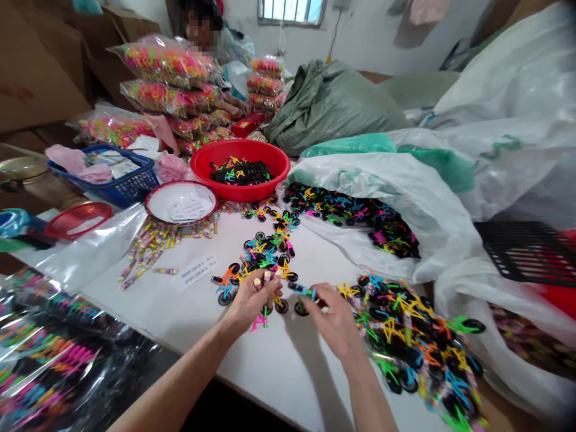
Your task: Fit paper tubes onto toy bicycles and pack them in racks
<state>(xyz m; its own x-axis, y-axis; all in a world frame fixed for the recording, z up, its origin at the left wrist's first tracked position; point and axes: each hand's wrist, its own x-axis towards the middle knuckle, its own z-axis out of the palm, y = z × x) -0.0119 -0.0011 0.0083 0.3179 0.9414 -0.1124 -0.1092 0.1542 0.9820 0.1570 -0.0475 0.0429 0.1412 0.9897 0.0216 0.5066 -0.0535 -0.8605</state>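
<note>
Left hand (246, 302): closed around a few slim wrapped tubes (257, 282), their pale ends showing between the fingers, centre of the frame.
Right hand (336, 324): narrow, thumb and fingertips pinching a blue-and-black toy bicycle (303, 291), just right of centre, above the white tabletop (288, 354).
Bicycle's line: long axis roughly across the frame, free end toward the left hand, pinched end to the right; which end is the front, I cannot tell.
Tubes' line: visible ends toward the top of the frame and the camera; the rest is hidden in the palm.
Bicycle's feel: probably very light, thin stiff plastic, with wheels that may turn or snag; the frame looks the surest hold.
Tubes' feel: likely light, with slick wrappers; best held round the middle, without crushing.
Around them: a bicycle cluster (265, 247) beyond the left hand, a larger heap (405, 324) at lower right.
</note>
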